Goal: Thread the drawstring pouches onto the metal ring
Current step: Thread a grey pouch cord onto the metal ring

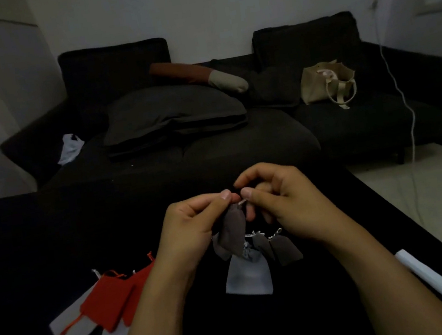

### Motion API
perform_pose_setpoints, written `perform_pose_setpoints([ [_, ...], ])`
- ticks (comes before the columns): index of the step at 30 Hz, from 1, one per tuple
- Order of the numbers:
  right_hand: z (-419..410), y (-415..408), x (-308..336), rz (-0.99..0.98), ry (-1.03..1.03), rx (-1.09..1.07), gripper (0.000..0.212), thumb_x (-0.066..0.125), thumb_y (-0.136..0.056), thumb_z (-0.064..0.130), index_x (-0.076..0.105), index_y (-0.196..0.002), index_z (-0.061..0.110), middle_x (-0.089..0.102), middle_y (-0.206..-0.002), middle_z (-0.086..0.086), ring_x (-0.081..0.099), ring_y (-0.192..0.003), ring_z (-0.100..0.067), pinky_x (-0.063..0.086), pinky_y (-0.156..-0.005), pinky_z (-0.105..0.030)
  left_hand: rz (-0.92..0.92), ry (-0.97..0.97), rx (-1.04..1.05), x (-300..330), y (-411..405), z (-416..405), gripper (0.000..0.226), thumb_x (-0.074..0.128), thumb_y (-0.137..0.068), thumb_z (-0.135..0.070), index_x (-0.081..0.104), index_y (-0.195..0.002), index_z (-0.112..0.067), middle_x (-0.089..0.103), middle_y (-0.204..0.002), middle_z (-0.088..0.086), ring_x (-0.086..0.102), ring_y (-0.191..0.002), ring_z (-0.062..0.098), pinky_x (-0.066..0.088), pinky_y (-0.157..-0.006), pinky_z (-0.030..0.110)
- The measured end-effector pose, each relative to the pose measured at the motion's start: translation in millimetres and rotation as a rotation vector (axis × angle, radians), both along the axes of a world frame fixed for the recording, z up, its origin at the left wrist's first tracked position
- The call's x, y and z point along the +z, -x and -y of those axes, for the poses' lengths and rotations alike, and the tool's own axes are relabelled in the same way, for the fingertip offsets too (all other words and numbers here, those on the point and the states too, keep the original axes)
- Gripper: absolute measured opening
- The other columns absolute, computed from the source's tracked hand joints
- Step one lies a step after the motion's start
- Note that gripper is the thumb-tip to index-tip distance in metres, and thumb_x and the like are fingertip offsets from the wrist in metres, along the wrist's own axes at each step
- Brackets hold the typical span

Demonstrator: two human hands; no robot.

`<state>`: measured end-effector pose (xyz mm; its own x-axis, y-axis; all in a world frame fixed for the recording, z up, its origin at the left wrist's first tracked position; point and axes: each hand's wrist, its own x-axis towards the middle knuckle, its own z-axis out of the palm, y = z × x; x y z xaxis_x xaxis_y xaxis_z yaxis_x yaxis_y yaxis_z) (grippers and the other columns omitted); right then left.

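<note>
At the lower left of the frame, red drawstring pouches (111, 302) lie overlapped on white pouches (72, 330) on the black table (25, 237); an orange-red cord trails from one. Just left of centre, the left hand (194, 225) pinches the gathered neck of a brown-grey pouch (232, 228) between thumb and forefinger, the soft, matte body hanging limp below. Beneath it, low in the centre, a pale grey pouch (248, 277) lies flat on the table, and two more brown-grey pouches (277, 246) hang side by side with pale cords at their necks. The right hand (287, 200), just right of centre, has its fingers curled, pinching at the same neck, fingertips nearly meeting the left. A short pale glint shows between the fingertips; the metal ring cannot be made out clearly. At the lower right lies a white paper roll (437, 281).
</note>
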<state>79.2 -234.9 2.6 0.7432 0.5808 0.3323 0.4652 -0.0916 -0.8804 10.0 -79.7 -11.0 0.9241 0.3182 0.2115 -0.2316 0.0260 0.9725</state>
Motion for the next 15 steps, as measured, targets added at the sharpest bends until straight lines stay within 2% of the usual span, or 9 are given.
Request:
perform_pose_setpoints([
  [3,2.5,4.8,7.2,0.065,0.070,0.102,0.008,0.064,-0.093,0.013,0.067,-0.099,0.017,0.070,-0.065,-0.011,0.058,-0.053,-0.009,0.044,-0.054,-0.021,0.014,-0.129,-0.110,1.8,6.3,-2.6,0.019,0.068,-0.079,-0.018,0.079,-0.081,-0.003,0.076,-0.078,0.015,0.073,-0.078,0.019,0.056,-0.072,0.022],
  [8,7.9,10.5,15.5,0.041,0.263,0.213,0.005,0.068,-0.090,0.014,0.067,-0.095,0.017,0.072,-0.069,-0.014,0.064,-0.057,-0.011,0.046,-0.054,-0.019,-0.143,-0.264,-0.264,1.9,13.6,-17.9,0.025,0.070,-0.075,-0.024,0.079,-0.086,-0.004,0.077,-0.083,0.013,0.073,-0.080,0.016,0.054,-0.071,0.020],
  [12,7.4,10.1,15.8,0.102,0.378,0.172,0.006,0.066,-0.093,0.019,0.065,-0.092,0.024,0.072,-0.068,-0.008,0.063,-0.056,-0.004,0.045,-0.055,-0.016,-0.146,-0.240,-0.258,0.2,13.9,-15.8,0.025,0.067,-0.078,-0.022,0.077,-0.088,-0.001,0.076,-0.085,0.016,0.071,-0.078,0.014,0.053,-0.069,0.019],
  [15,7.1,9.5,16.1,0.177,0.403,0.139,0.007,0.064,-0.093,0.017,0.063,-0.090,0.023,0.067,-0.064,-0.003,0.058,-0.056,-0.001,0.043,-0.055,-0.013,-0.179,-0.203,-0.289,1.3,15.6,-14.5,0.025,0.059,-0.089,-0.018,0.075,-0.094,0.000,0.076,-0.092,0.017,0.071,-0.083,0.016,0.052,-0.071,0.021],
])
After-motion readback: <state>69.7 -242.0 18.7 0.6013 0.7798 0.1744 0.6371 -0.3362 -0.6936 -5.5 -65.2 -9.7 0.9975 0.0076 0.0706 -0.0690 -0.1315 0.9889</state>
